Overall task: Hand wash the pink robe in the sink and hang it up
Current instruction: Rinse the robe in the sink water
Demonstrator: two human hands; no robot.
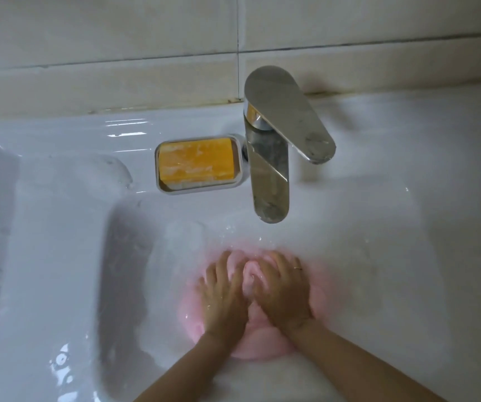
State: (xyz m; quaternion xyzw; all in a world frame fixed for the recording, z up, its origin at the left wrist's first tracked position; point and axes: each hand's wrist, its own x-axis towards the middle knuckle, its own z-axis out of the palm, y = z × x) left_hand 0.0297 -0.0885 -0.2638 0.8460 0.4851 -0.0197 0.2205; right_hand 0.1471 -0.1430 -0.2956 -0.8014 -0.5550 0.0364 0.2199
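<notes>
A bathroom, likely in a home, is being shown. This is being indicated by a white ceramic sink being backed by a pale tiled wall, a chrome lever faucet being carried on its ledge, and an orange soap bar being held in a dish alongside.

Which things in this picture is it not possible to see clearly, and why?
Head view only:
- Robe: mostly covered by the left hand and right hand; blurred, shape unclear.
- Fingers: blur hides whether they pinch the robe.
- Drain: not visible, perhaps under the robe.
- Tap: blur hides whether water runs.
- Forearms: cut off by the bottom edge.
</notes>
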